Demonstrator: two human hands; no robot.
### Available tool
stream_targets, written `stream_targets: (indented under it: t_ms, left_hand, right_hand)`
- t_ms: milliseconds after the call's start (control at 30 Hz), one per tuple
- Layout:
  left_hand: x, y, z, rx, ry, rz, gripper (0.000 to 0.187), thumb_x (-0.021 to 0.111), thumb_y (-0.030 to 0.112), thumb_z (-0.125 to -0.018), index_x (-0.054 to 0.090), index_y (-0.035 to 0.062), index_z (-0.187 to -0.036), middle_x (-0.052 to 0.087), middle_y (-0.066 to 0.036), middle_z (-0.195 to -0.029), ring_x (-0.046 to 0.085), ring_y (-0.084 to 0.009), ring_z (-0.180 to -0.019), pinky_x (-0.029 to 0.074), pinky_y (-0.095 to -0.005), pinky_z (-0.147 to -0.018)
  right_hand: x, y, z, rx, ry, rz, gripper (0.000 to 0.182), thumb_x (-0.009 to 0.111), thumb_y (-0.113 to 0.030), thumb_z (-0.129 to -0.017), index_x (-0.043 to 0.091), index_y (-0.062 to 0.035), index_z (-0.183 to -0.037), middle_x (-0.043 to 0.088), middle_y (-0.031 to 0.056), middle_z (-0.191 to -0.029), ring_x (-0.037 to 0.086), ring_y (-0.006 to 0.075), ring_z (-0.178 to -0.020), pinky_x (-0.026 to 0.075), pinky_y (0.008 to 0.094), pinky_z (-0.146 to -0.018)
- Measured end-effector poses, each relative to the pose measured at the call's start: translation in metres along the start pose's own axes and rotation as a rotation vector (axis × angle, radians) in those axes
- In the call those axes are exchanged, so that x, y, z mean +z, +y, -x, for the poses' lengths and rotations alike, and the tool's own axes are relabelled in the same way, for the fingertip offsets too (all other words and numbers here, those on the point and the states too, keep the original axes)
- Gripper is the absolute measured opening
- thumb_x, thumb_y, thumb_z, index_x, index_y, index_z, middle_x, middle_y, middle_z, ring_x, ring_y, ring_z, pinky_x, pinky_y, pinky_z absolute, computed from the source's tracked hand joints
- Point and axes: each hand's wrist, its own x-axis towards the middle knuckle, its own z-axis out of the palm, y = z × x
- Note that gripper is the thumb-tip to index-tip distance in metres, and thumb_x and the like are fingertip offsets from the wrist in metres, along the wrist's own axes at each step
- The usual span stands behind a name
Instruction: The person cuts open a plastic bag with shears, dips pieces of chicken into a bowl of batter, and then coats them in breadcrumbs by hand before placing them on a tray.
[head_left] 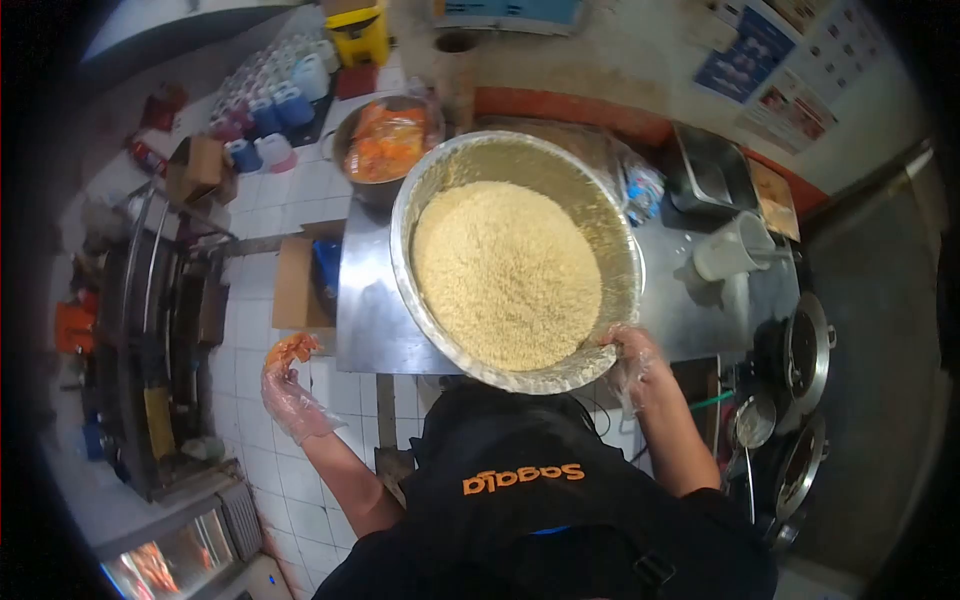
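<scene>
A large, wide metal basin [402, 270] holds a heap of pale yellow crumbs [505, 270], and it leans toward me at the table's near edge. My right hand [635, 365], in a clear plastic glove, grips the basin's near right rim. Out to the left, away from the basin, is my left hand [292, 385]. It wears a clear glove too, and its fingertips are smeared orange. Those fingers are bent with a gap between them and the thumb, and I see no separate object in them.
Behind the basin stands a pot [345, 150] with orange food in plastic. The steel table [370, 320] also bears a white pitcher [725, 250] and a metal pan [710, 170]. Large pans [805, 350] and a strainer [755, 420] sit at right; a cardboard box [293, 285] at left.
</scene>
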Motion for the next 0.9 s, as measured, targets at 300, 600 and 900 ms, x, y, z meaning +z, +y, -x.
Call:
stream_targets:
  t_ms: [300,600,900]
  left_hand:
    - [0.101,-0.006,0.066,-0.041,-0.356,-0.095,0.029,0.053,0.025,-0.083,0.062,-0.0009,-0.093,0.062,-0.009,-0.097,0.055,-0.0165,-0.088,0.037,-0.0311,-0.087]
    - [0.172,-0.089,0.126,-0.382,-1.189,0.037,0.053,0.055,0.045,-0.087,0.060,-0.0022,-0.110,0.064,-0.019,-0.107,0.060,-0.0328,-0.102,0.041,-0.0429,-0.093]
    - [0.223,-0.167,0.176,-0.727,-0.968,-0.165,0.034,0.049,0.029,-0.094,0.057,0.0046,-0.116,0.063,-0.011,-0.110,0.057,-0.0210,-0.108,0.044,-0.0413,-0.094]
  right_hand:
    - [-0.175,-0.024,0.084,-0.280,0.528,-0.057,0.032,0.059,-0.003,-0.070,0.052,-0.0005,-0.101,0.058,0.0135,-0.086,0.061,0.0275,-0.071,0.053,0.0391,-0.056]
    - [-0.289,0.031,0.056,-0.135,0.638,-0.192,0.042,0.058,-0.006,-0.067,0.054,0.0010,-0.108,0.062,0.0111,-0.097,0.064,0.0259,-0.073,0.054,0.0332,-0.054]
    - [-0.333,0.066,-0.011,-0.160,0.563,-0.396,0.028,0.053,0.000,-0.069,0.052,0.0023,-0.097,0.057,0.0141,-0.092,0.062,0.0304,-0.070,0.055,0.0390,-0.054]
